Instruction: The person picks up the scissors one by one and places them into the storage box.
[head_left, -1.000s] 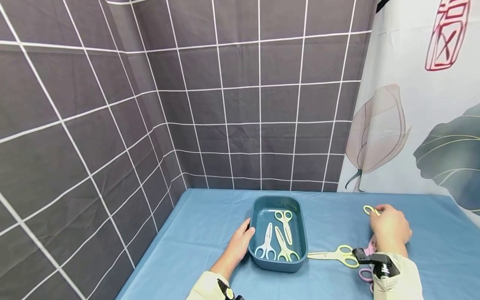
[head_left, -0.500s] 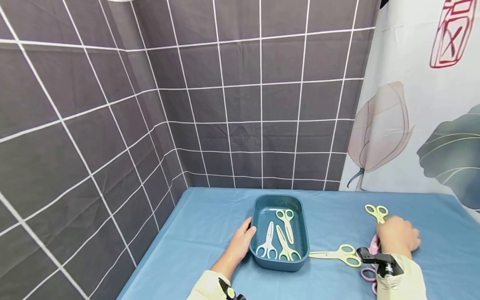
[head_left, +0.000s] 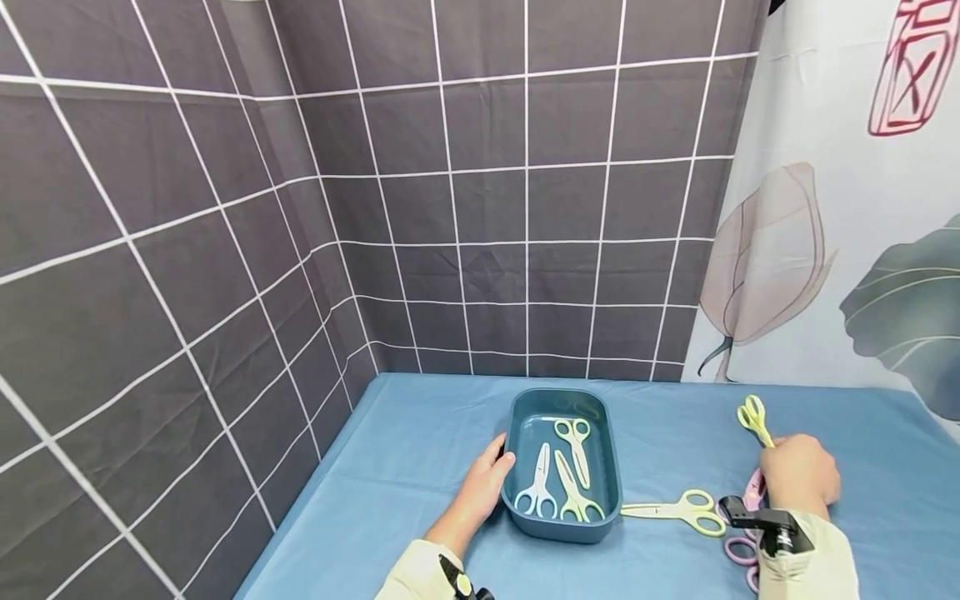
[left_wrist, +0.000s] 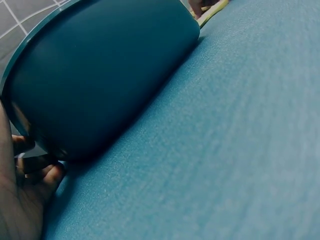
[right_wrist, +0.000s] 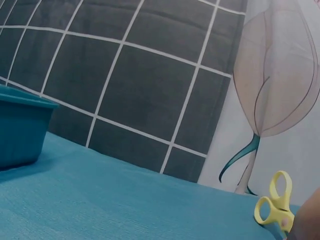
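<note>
My left hand [head_left: 477,483] grips the left side of a blue-green plastic box [head_left: 564,532], thumb at the rim and fingers against the outer wall. Inside the box lie white scissors [head_left: 537,483] and two pairs of yellowish scissors. At the right, my right hand [head_left: 801,475] holds yellow scissors [head_left: 754,419] by the blade end, which the hand hides. Their handle loops stick out beyond the hand, tilted, and also show in the right wrist view. Another pair of yellow-green scissors [head_left: 686,510] lies between box and right arm, its tip by the box wall.
Pink-purple scissors [head_left: 741,550] lie partly hidden under the right wrist and its camera mount. Blue cloth [head_left: 390,467] covers the table. A dark grid-patterned curtain [head_left: 487,208] stands behind and to the left, with a white flower-printed curtain [head_left: 795,333] at the back right.
My right hand has moved slightly right and towards me, and the yellow scissors' loops have turned from lying flat to tilted up. The left hand stays on the box.
</note>
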